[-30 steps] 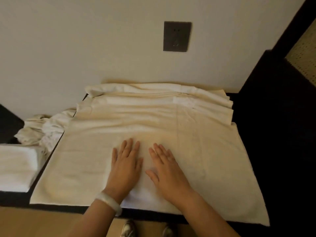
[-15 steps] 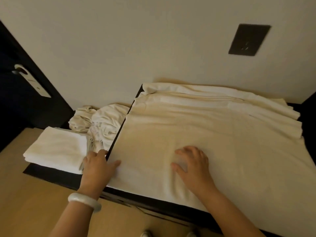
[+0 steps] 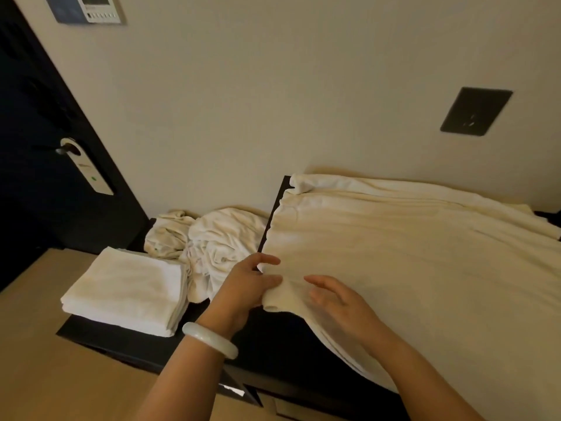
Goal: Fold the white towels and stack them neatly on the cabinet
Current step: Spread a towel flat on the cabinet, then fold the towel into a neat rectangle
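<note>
A large white towel (image 3: pixel 425 253) lies spread over the dark cabinet top (image 3: pixel 273 338). My left hand (image 3: pixel 243 287), with a pale bangle on the wrist, pinches the towel's near left corner and lifts it off the surface. My right hand (image 3: pixel 343 305) hovers just right of that corner with fingers spread, touching or nearly touching the cloth. A stack of folded white towels (image 3: pixel 127 287) sits on the lower left part of the cabinet. Behind it lies a crumpled heap of unfolded towels (image 3: pixel 209 241).
A pale wall rises right behind the cabinet, with a dark switch plate (image 3: pixel 475 110). A dark door (image 3: pixel 45 147) with a hanging tag stands at the left. A wall panel (image 3: pixel 88 7) sits at top left. Tan floor (image 3: pixel 60 375) lies below.
My left hand moved from the cabinet's left edge onto the towel's near left corner and raised it. My right hand lifted off the cloth and shifted toward that corner. The view swung left.
</note>
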`<state>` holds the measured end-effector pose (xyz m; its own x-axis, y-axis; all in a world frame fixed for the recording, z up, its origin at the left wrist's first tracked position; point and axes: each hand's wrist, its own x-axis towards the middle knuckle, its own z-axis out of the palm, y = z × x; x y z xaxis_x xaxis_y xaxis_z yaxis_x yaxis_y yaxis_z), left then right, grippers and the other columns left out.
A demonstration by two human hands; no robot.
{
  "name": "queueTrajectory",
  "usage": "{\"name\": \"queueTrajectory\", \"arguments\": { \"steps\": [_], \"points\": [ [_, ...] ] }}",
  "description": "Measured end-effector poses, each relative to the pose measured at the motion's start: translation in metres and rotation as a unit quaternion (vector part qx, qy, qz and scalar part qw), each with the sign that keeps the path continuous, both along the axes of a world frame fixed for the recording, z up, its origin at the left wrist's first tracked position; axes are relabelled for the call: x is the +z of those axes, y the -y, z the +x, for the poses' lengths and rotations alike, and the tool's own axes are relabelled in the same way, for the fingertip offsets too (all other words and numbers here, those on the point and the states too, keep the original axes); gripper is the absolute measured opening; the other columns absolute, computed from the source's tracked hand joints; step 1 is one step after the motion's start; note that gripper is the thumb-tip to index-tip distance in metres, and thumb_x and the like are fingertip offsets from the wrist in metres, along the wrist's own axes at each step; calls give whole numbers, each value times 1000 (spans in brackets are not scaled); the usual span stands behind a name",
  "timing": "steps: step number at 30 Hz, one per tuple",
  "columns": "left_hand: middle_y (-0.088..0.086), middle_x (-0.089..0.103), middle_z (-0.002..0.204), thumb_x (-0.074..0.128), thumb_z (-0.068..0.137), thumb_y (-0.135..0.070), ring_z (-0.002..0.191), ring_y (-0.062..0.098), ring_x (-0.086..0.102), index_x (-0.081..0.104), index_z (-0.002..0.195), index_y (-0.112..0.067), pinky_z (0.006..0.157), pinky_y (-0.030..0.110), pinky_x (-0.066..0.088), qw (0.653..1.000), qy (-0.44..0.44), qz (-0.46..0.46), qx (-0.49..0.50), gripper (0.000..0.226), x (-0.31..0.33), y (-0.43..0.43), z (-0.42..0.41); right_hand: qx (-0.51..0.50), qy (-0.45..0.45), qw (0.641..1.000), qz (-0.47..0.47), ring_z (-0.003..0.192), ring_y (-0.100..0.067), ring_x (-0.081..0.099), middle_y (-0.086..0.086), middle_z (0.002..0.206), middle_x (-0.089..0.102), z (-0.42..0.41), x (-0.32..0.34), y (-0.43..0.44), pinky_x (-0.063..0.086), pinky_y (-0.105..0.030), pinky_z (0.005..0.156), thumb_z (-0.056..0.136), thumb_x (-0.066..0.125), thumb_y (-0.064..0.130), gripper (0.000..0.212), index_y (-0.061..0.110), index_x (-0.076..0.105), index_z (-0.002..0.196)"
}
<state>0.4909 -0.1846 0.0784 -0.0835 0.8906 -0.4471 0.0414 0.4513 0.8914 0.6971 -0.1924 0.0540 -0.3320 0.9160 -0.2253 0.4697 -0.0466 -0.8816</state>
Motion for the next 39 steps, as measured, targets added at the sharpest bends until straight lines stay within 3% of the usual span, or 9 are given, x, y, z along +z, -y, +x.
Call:
{"name": "queueTrajectory", "arguments": {
  "steps": [3, 6, 12, 14, 17, 21, 25, 29, 39],
  "points": [
    [31, 66, 110, 42, 95, 12, 92, 33, 71, 60, 115, 6, 68, 30, 60, 974, 221, -17, 34, 28, 11, -15, 11, -32, -132, 988, -75, 114, 9, 57, 27, 118, 66, 12, 18, 0, 43, -6, 89, 86, 55, 60, 34, 46, 67, 115],
    [34, 67, 108, 37, 88, 24, 102, 39, 69, 50, 118, 9, 78, 33, 61, 940, 339, 2, 31, 36, 15, -34, 25, -66, -148, 985, -65, 110, -4, 65, 15, 118, 70, 33, 28, -8, 51, -23, 93, 85, 71, 43, 36, 35, 66, 121],
    [5, 72, 68, 70, 86, -1, 65, 11, 70, 66, 102, -8, 61, 19, 52, 990, -28, 140, 17, 18, 19, -76, 45, -184, -92, 976, -70, 82, -16, 73, -3, 92, 77, 85, 33, -45, 55, -23, 69, 86, 70, 0, 25, 11, 73, 108],
    [3, 64, 61, 66, 90, -12, 54, 9, 59, 70, 86, -16, 51, 16, 42, 964, -195, 183, -3, 7, 15, -92, 48, -209, -90, 973, -39, 81, -13, 73, 2, 88, 77, 97, 41, -69, 54, -17, 68, 86, 71, 1, 19, 14, 75, 99],
    [4, 53, 86, 69, 90, -27, 74, 16, 50, 68, 82, -18, 68, 28, 41, 912, -326, 250, -6, 12, 11, -122, 52, -247, -32, 965, 79, 80, -8, 69, 10, 82, 75, 107, 49, -115, 49, -11, 65, 86, 73, 5, 16, 21, 74, 86],
    [3, 59, 86, 56, 98, -27, 83, 25, 56, 58, 90, -13, 74, 38, 45, 919, -321, 216, -71, 16, -7, -160, 54, -204, 196, 952, 119, 109, -20, 62, 0, 114, 68, 121, 24, -162, 49, -29, 92, 99, 57, 31, 18, 22, 66, 112],
    [2, 60, 122, 52, 100, -31, 113, 26, 57, 48, 130, -19, 96, 35, 43, 895, -362, 145, -219, 33, -49, -163, 46, -6, 409, 911, 49, 152, -14, 0, 4, 166, 1, 139, -38, -154, 0, -39, 122, 104, 25, 54, 62, 27, 11, 158],
    [5, 19, 163, 53, 100, -34, 149, 20, 18, 18, 156, -14, 121, 32, 14, 870, -384, 181, -250, 69, -69, -151, 40, -18, 426, 897, 118, 150, -8, -13, 9, 165, -11, 142, -58, -135, -13, -36, 121, 102, 17, 58, 64, 32, 0, 157],
    [-4, 20, 161, 57, 98, -33, 150, 11, 13, 19, 156, -21, 122, 31, 12, 895, -335, 197, -220, 70, -66, -54, 25, -3, 456, 876, 157, 144, -3, -24, 9, 163, -15, 132, -60, -53, -19, -31, 117, 99, 22, 61, 68, 34, -7, 155]
  ]
}}
